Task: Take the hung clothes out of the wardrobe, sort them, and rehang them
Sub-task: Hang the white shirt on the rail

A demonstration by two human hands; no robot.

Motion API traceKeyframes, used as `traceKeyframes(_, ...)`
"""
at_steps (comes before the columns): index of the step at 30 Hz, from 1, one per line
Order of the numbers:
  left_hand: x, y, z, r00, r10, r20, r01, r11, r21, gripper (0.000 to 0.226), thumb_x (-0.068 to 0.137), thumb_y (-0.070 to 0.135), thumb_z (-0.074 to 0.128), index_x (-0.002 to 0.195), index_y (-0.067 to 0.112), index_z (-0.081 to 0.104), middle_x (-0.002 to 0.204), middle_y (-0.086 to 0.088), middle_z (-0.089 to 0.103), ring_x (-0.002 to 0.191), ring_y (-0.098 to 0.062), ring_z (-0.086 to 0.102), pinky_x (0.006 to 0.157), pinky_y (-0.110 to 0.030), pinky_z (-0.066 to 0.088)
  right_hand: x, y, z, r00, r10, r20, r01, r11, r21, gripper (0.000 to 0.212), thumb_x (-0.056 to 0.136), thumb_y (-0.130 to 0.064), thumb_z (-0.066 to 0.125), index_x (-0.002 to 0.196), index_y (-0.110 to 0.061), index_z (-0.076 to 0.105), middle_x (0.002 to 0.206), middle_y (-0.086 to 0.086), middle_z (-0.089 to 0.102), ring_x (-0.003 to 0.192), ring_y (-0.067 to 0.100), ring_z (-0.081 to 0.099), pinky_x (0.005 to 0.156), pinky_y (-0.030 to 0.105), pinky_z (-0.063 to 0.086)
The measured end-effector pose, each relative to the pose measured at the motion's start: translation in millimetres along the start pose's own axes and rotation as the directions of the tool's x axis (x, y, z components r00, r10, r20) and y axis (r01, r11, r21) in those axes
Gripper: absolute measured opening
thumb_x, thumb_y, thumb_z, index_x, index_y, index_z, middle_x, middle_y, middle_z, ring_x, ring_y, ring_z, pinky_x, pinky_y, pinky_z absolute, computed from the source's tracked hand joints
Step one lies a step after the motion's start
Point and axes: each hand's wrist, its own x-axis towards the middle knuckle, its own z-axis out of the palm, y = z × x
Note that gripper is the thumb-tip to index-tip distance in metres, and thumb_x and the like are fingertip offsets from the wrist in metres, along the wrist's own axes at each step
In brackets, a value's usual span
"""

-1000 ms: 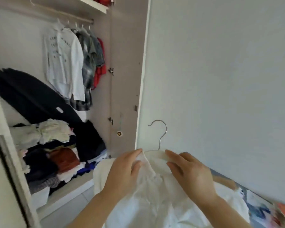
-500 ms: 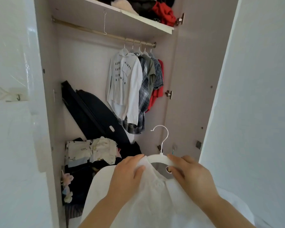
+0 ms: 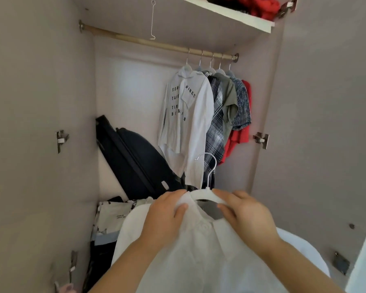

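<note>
A white shirt (image 3: 201,254) hangs on a white hanger (image 3: 203,192) with a metal hook, held up in front of the open wardrobe. My left hand (image 3: 165,216) grips the shirt's left shoulder over the hanger. My right hand (image 3: 247,216) grips the right shoulder and the hanger's arm. On the brass rail (image 3: 135,40) hang several garments at the right end: a white printed shirt (image 3: 188,121), a plaid shirt (image 3: 216,132), an olive top (image 3: 228,102), a blue patterned top (image 3: 242,106) and a red one (image 3: 238,140).
The rail's left half is bare except for a wire hook (image 3: 152,20) dangling from the shelf (image 3: 226,12) above. A black case (image 3: 133,159) leans in the wardrobe's back corner. Folded clothes (image 3: 112,214) pile up at the bottom. Door hinges stick out from both side walls.
The view has swung left and up to face the wardrobe's inside. Both hands have carried the white shirt on its hanger closer to the opening, keeping the same grip.
</note>
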Motion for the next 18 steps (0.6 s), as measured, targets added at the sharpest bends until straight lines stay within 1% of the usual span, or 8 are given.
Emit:
traceKeyframes(3,43.4,-12.7,11.3,0.999,-0.021,-0.030,0.022,0.999,0.040,0.036,0.093,0.027,0.049,0.129,0.029,0.049,0.123,0.012,0.054,0.109,-0.002,0.044,0.082,-0.002,0.020,50.6,23.8,17.5,0.999,-0.051,-0.013,0.051,0.999,0.005,0.038,0.092,-0.037,0.048,0.129,-0.046,0.045,0.097,-0.008,0.055,0.088,0.014,0.058,0.064,0.026,0.042)
traceKeyframes(5,72.2,-20.0,15.2,0.997,-0.045,-0.058,0.048,0.997,0.055,0.035,0.093,0.029,0.049,0.128,0.032,0.049,0.121,0.015,0.052,0.103,0.003,0.042,0.082,0.000,0.021,84.7,37.3,26.8,0.997,-0.076,-0.010,0.076,0.997,0.020,0.039,0.093,-0.039,0.045,0.130,-0.048,0.042,0.100,-0.010,0.053,0.091,0.011,0.057,0.066,0.026,0.044)
traceKeyframes(7,99.1,-28.5,15.2,0.993,-0.072,-0.093,0.080,0.993,0.085,0.034,0.094,0.031,0.048,0.128,0.035,0.047,0.121,0.018,0.049,0.102,0.005,0.039,0.087,-0.006,0.022,119.5,46.3,33.8,0.994,-0.110,-0.011,0.110,0.994,0.024,0.039,0.094,-0.040,0.043,0.131,-0.049,0.039,0.102,-0.011,0.052,0.093,0.010,0.056,0.067,0.026,0.044)
traceKeyframes(9,126.2,-39.0,10.8,0.993,-0.062,-0.105,0.076,0.987,0.138,0.035,0.093,0.029,0.048,0.129,0.032,0.048,0.123,0.016,0.050,0.109,-0.001,0.042,0.090,-0.011,0.024,154.8,51.2,40.7,0.987,-0.160,-0.024,0.160,0.987,-0.008,0.040,0.094,-0.039,0.041,0.133,-0.049,0.036,0.101,-0.010,0.051,0.093,0.011,0.056,0.065,0.025,0.042)
traceKeyframes(11,152.6,-51.1,2.6,0.992,-0.055,-0.111,0.076,0.978,0.193,0.037,0.093,0.026,0.050,0.130,0.026,0.048,0.127,0.011,0.051,0.116,-0.007,0.044,0.093,-0.014,0.027,188.6,52.4,46.5,0.978,-0.209,-0.027,0.207,0.976,-0.061,0.041,0.095,-0.037,0.039,0.134,-0.047,0.034,0.101,-0.007,0.051,0.092,0.015,0.057,0.063,0.027,0.043)
traceKeyframes(14,193.0,-71.2,-10.3,0.985,-0.071,-0.159,0.104,0.972,0.212,0.040,0.093,0.025,0.051,0.132,0.021,0.047,0.132,0.005,0.050,0.121,-0.010,0.045,0.098,-0.019,0.031,240.7,54.8,53.0,0.969,-0.243,-0.043,0.238,0.966,-0.102,0.040,0.094,-0.038,0.032,0.133,-0.042,0.037,0.101,-0.004,0.051,0.090,0.020,0.058,0.063,0.030,0.045)
traceKeyframes(15,206.9,-77.0,-14.5,0.981,-0.071,-0.178,0.108,0.973,0.206,0.041,0.093,0.025,0.052,0.132,0.020,0.047,0.133,0.005,0.049,0.121,-0.010,0.046,0.097,-0.017,0.031,258.4,55.1,54.8,0.968,-0.244,-0.052,0.237,0.966,-0.107,0.040,0.093,-0.039,0.030,0.132,-0.040,0.039,0.099,-0.003,0.050,0.090,0.021,0.058,0.062,0.029,0.042)
traceKeyframes(18,250.4,-96.5,-27.7,0.973,-0.077,-0.217,0.119,0.975,0.189,0.041,0.091,0.021,0.054,0.132,0.019,0.048,0.131,0.004,0.050,0.115,-0.007,0.048,0.090,-0.010,0.028,310.9,50.8,60.4,0.968,-0.239,-0.076,0.229,0.966,-0.122,0.038,0.094,-0.033,0.038,0.133,-0.037,0.039,0.098,-0.001,0.049,0.091,0.024,0.057,0.061,0.029,0.036)
